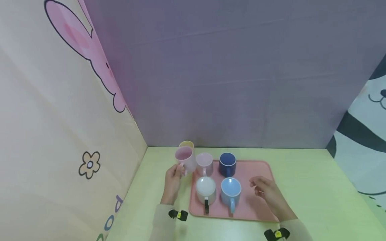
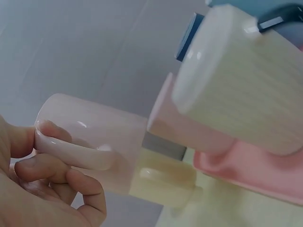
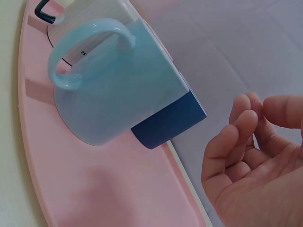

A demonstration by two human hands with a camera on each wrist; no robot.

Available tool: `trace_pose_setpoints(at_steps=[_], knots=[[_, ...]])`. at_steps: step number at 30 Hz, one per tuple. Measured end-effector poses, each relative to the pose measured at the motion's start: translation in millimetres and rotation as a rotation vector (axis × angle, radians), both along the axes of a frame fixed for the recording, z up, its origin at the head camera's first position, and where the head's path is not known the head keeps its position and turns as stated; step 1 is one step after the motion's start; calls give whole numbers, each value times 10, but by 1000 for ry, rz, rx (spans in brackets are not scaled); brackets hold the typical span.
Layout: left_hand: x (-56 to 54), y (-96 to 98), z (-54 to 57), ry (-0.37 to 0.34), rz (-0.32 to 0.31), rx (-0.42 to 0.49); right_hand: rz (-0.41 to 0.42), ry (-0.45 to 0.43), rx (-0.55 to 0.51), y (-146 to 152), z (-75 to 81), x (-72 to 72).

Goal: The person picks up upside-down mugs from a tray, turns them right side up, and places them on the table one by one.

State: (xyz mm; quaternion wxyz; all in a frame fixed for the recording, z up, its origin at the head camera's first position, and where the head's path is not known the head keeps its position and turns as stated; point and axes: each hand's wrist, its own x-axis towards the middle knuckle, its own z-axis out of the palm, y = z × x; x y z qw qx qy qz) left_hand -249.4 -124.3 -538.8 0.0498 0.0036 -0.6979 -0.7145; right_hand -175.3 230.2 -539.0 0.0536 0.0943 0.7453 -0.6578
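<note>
My left hand (image 1: 172, 184) pinches the handle of a pink mug (image 1: 188, 162), held up just left of the tray's back corner. The left wrist view shows thumb and fingers on the handle of this mug (image 2: 94, 118). Behind it, partly hidden, is a yellow mug (image 1: 187, 144). On the pink tray (image 1: 256, 211) stand a paler pink mug (image 1: 205, 164), a navy mug (image 1: 227, 167), a white mug (image 1: 205, 194) with a black handle and a light blue mug (image 1: 230, 194). Over the tray's right side my right hand (image 1: 268, 194) hovers with loosely bent fingers, holding nothing.
The tray lies on a pale yellow-green table (image 1: 313, 187). A grey-purple backdrop (image 1: 229, 83) rises at the table's back edge. Printed cloth walls, a left one (image 1: 54, 127) and a right one (image 1: 365, 144), bound the sides.
</note>
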Motion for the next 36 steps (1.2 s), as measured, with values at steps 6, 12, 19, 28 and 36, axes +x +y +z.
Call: trace_pose_setpoints(at_steps=[6, 12, 19, 28, 36], knots=[[-39, -50, -164, -25, 41, -53, -5, -4, 0, 9, -32, -2], [-76, -85, -329, -49, 64, -64, -13, -10, -16, 4, -30, 2], [-94, -109, -519, -69, 79, -75, -20, -17, -20, 2, -45, 3], [-109, -136, -681, -85, 79, -95, -34, -38, 1, 4, -76, 16], [-117, -143, -801, -115, 79, -132, -41, -48, 2, -2, -87, 12]])
